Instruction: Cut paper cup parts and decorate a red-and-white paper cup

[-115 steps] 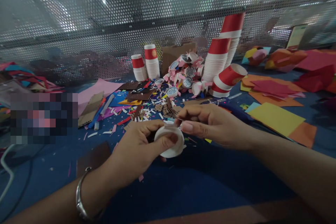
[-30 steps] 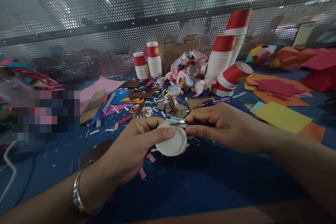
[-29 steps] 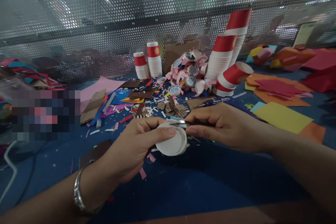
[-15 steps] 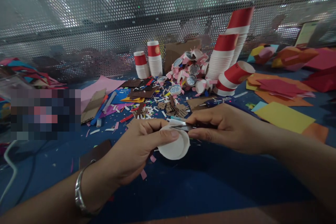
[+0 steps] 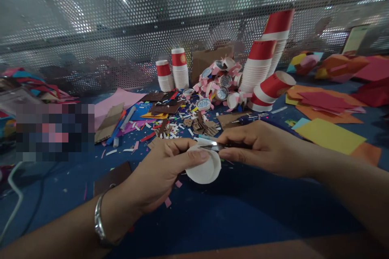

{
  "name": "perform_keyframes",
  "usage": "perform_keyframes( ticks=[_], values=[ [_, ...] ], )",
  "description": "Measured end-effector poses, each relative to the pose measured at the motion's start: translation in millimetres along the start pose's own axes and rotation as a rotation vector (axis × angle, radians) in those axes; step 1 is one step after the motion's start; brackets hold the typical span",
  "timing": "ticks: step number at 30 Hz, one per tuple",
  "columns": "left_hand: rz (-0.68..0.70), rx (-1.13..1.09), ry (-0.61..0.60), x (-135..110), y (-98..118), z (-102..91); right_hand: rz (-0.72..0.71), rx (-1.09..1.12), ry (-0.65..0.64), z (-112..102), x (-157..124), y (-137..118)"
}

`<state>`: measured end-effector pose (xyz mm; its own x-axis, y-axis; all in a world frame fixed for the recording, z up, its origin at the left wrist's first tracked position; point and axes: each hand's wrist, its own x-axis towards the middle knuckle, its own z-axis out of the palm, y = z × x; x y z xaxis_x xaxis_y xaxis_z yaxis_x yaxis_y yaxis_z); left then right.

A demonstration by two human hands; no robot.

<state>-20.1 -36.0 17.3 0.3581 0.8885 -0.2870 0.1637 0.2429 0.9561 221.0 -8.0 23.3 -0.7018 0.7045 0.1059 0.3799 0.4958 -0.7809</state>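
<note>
A round white paper cup bottom point(image 5: 203, 170) with a low rim is pinched in my left hand point(image 5: 170, 166), the thumb lying over its upper left edge. My right hand point(image 5: 253, 145) is closed around a pair of scissors point(image 5: 211, 146). Their metal blades lie across the top edge of the white piece, close to my left thumb. Most of the scissors' handle is hidden in my right fingers. Just behind the blades a strip of white paper point(image 5: 201, 140) sticks up from the rim.
Beyond my hands lie paper scraps point(image 5: 173, 129) and a heap of cut cup bottoms with pink tabs point(image 5: 223, 81). Stacks of red-and-white cups point(image 5: 258, 64) stand behind. A hot-glue gun or similar blue tool point(image 5: 251, 118) lies near my right hand. Coloured paper point(image 5: 331, 135) lies right, markers point(image 5: 117, 129) left.
My left hand and the white cup bottom have shifted slightly to the right. The scissor blades have turned a little and now catch the light; my right hand has barely moved.
</note>
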Motion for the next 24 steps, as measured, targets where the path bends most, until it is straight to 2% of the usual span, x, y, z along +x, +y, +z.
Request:
perform_keyframes(
  ticks=[5, 12, 21, 24],
  values=[
    [0.011, -0.058, -0.027, -1.4, 1.2, 0.3, 0.007, 0.023, 0.004, 0.0, -1.6, -2.6],
    [0.036, -0.122, -0.003, -1.2, 1.2, 1.6, 0.012, 0.007, 0.030, 0.9, 1.9, -4.4],
    [0.036, -0.260, -0.083, 1.7, 1.9, 7.5, 0.038, -0.014, 0.024, -1.6, 0.1, -4.9],
    [0.040, -0.237, -0.086, 0.3, 3.1, 9.5, 0.025, -0.028, 0.033, -2.8, -0.5, -4.8]
  ],
)
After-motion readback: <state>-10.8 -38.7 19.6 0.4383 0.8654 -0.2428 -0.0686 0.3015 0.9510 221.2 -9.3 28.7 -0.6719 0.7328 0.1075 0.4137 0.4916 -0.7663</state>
